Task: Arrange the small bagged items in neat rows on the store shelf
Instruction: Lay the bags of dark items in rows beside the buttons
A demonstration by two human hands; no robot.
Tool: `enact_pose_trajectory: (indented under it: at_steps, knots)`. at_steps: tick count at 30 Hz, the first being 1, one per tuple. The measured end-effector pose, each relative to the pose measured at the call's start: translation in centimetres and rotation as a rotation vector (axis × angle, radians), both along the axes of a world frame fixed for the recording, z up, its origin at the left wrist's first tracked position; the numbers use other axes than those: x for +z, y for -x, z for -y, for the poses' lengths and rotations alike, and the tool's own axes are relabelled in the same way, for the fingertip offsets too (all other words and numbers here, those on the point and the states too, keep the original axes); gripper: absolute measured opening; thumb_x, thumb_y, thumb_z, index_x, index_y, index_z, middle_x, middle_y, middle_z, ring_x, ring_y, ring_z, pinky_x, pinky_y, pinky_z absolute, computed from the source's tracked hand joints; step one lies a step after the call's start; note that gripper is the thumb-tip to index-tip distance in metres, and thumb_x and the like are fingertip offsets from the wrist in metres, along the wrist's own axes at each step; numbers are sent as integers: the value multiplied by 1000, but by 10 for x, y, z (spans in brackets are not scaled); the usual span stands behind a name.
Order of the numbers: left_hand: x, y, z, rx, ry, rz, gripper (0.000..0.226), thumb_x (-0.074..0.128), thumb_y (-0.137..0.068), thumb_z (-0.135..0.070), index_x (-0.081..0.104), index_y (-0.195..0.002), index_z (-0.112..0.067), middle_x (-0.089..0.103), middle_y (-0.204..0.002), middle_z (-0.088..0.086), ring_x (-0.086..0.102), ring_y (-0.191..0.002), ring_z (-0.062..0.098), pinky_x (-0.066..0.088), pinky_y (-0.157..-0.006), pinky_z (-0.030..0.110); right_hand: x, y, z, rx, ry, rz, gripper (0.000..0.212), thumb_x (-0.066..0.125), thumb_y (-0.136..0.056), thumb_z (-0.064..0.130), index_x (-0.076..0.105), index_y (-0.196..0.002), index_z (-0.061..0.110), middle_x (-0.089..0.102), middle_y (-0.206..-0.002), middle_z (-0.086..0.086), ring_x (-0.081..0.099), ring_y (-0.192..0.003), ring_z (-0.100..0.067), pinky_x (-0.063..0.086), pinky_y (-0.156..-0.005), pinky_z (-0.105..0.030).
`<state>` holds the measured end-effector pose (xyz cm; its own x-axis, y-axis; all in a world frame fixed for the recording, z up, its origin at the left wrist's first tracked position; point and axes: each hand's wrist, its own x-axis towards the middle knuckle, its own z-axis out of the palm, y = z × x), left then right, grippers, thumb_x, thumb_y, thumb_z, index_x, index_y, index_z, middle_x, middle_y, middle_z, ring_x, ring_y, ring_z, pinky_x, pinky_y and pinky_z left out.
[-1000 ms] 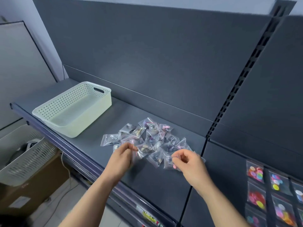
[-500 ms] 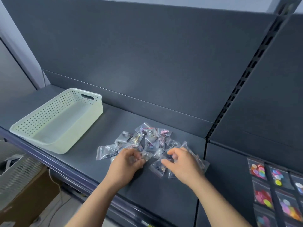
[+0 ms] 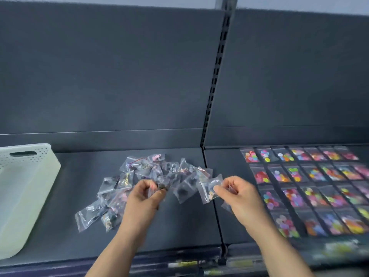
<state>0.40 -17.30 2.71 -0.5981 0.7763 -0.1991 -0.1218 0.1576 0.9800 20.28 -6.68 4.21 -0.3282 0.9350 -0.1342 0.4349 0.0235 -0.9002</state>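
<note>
Progress, head view: neat rows (image 3: 311, 186) of flat, colourful bags lie at three o'clock on the matte dark shelf (image 3: 179, 226). A loose pile (image 3: 147, 172) of crinkly clear bags at centre is unsorted. The left hand (image 3: 145, 198) pinches a dark-filled bag (image 3: 162, 185), and the right hand (image 3: 239, 194) pinches a glossy bag (image 3: 209, 188). A perforated plastic basket (image 3: 24, 196) sits at nine o'clock.

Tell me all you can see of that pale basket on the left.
The basket looks like pale cream plastic, with rounded corners, small holes in its upper wall and a slot handle. It stands upright on the dark shelf, left of the bags and apart from them, cut off by the picture's edge. Nothing else touches it.
</note>
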Motion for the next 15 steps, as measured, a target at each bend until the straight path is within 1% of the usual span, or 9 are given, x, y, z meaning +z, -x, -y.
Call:
enact_pose_trajectory:
  at_steps: [1, 4, 6, 8, 11, 14, 15]
  knots:
    - [1, -11, -6, -47, -4, 6, 29, 62, -85, 1, 43, -72, -16, 44, -57, -7, 37, -50, 9, 35, -55, 26, 1, -17, 2, -77, 41, -50, 20, 71, -82, 27, 58, -74, 13, 45, -56, 13, 42, -54, -6, 35, -57, -24]
    - [6, -50, -27, -201, -13, 15, 27, 62, -86, -2, 43, -73, -16, 43, -63, -3, 37, -57, 13, 36, -60, 28, 1, -70, 5, -294, 141, -222, 30, 73, -82, 26, 56, -79, 0, 42, -65, -6, 42, -62, -17, 33, -62, -30]
    - [12, -82, -43, -304, -17, 6, 27, 62, -86, -4, 43, -72, -17, 41, -63, -5, 37, -59, 14, 35, -62, 31, 2, -106, 6, -431, 169, -308, 30, 73, -82, 25, 58, -80, -1, 45, -65, -10, 45, -58, -17, 33, -62, -29]
    - [16, -116, -58, -385, -36, 5, 26, 61, -86, -2, 44, -73, -16, 41, -61, -6, 36, -58, 14, 34, -61, 32, 2, -143, 6, -528, 165, -338, 28, 73, -82, 24, 57, -76, 2, 44, -62, -9, 49, -52, -11, 33, -60, -27]
    - [21, -174, -78, -492, -46, 9, 20, 58, -88, 0, 46, -76, -12, 43, -63, -3, 38, -57, 14, 37, -59, 30, 2, -200, 6, -615, 138, -363, 29, 74, -80, 25, 56, -74, 3, 42, -61, -7, 45, -52, -12, 32, -58, -27]
    - [25, -237, -96, -551, -20, 47, 13, 54, -92, -3, 48, -84, -11, 49, -71, 4, 46, -55, 13, 44, -54, 25, 2, -261, 0, -674, 109, -404, 21, 74, -81, 21, 58, -70, 13, 41, -54, 0, 40, -49, -12, 31, -55, -27]
    - [27, -259, -101, -564, -9, 87, 8, 51, -93, -3, 48, -91, -10, 52, -73, 7, 52, -56, 16, 48, -54, 28, 3, -282, -3, -695, 103, -410, 18, 74, -81, 20, 59, -72, 14, 40, -53, 0, 40, -48, -11, 31, -54, -26]
